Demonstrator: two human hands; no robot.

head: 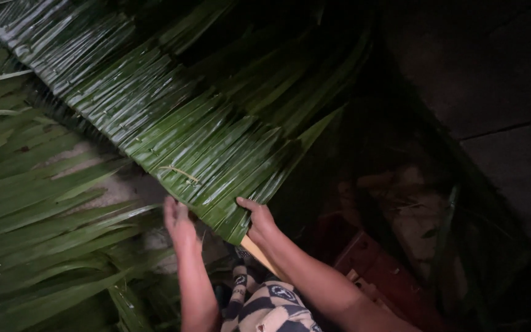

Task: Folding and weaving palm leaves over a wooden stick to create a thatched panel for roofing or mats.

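Green and glossy, the stitched palm-leaf panel (173, 117) ran from the far left down toward the near middle of the view. It was made of many narrow leaflets folded side by side and overlapping like shingles, wet-looking where the light caught them. Small pale slivers pinned the folds along a line, and one thin strip (179, 173) lay across the leaflets near the panel's lower edge. One such panel could be counted; its right side faded into darkness, so the far end could not be made out.

Loose palm fronds (38, 233), too many and too overlapped to count, lay spread on the ground at the left and near left. One pale stick (259, 253) showed just under the panel's near end.

Two hands were in view. The left hand (178, 222) was held with fingers straight and together, its tips touching the underside of the panel's lower edge, not closed on anything. The right hand (258, 222) was clamped on the panel's near corner, thumb on top of the leaflets and fingers curled beneath. A checked dark-and-cream cloth (268, 304) lay below the forearms.
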